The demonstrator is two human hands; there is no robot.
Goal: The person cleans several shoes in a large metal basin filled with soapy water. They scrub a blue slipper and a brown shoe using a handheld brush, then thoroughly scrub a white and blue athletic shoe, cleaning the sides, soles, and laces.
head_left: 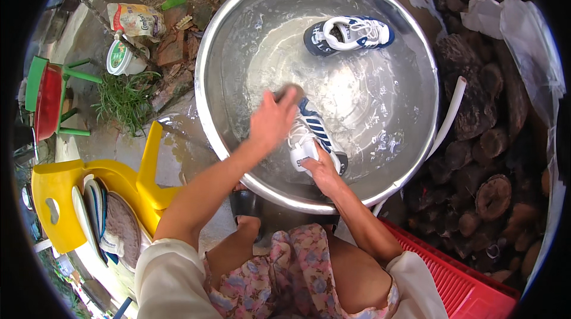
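Note:
A white sneaker with dark blue stripes (pixel 316 127) lies tilted in a wide metal basin (pixel 203 105) of water. My right hand (pixel 323 170) is closed round its heel end, thumb at the shoe opening. Over the toe end, my left hand (pixel 270 121) grips a small brown oval scrubber (pixel 292 90); motion blurs both, so its exact kind is unclear. A second white and blue sneaker (pixel 357 34), laces on, sits on its own at the far side of the basin.
A yellow plastic chair (pixel 65 170) holding several flat insole-like pieces (pixel 122 224) stands at left. Beyond it are a red and green stool (pixel 50 102), white tub (pixel 126 60) and bag (pixel 137 19). Stacked logs (pixel 467 164), a pale hose (pixel 449 110) and red crate (pixel 452 283) line the right.

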